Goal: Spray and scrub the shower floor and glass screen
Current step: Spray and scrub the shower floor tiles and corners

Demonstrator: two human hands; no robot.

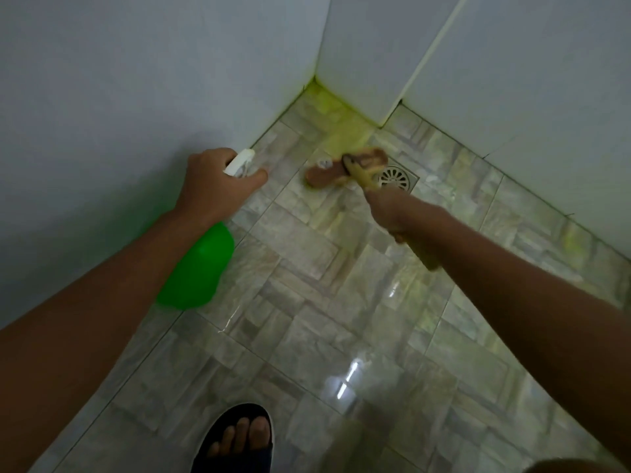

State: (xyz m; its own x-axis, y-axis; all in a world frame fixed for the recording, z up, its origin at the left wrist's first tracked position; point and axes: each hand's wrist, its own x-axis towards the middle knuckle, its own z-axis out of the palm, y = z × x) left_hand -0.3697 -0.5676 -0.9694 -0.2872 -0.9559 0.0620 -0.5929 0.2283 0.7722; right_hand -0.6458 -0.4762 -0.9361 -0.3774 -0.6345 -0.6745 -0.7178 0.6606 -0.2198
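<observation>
The right hand (389, 209) has its grip curled tight round the yellow handle of one scrubbing brush (345, 165), whose brown head lies pressed on the shower floor (300, 254) just beyond the grip, with the handle's free end poking out behind the wrist. Touching the brush head's far right side sits one round metal drain (396, 177) in a square plate, partly hidden by the handle. Beyond the brush, a yellow-green smear (336, 117) spreads over the tiles and runs up into the corner where two walls meet, so the brush has little room ahead before that corner edge. To the left of this grip, well apart across a strip of bare tile, the left hand (215, 186) has its grip wrapped round the white trigger head of one green spray bottle (198, 271), forefinger stretched forward along the nozzle, which points at the floor; the bottle's body hangs below and behind the wrist. The left wall (136, 97) stands just beside that hand, its base edge running diagonally to the corner. On the other side, the right wall (529, 80) meets the floor along a second diagonal edge, and a pale vertical strip divides it. Back from both grips, the wet tiles open wide and glossy, with bright reflections. At the bottom edge one foot in a dark sandal (239, 438) stands on the floor.
</observation>
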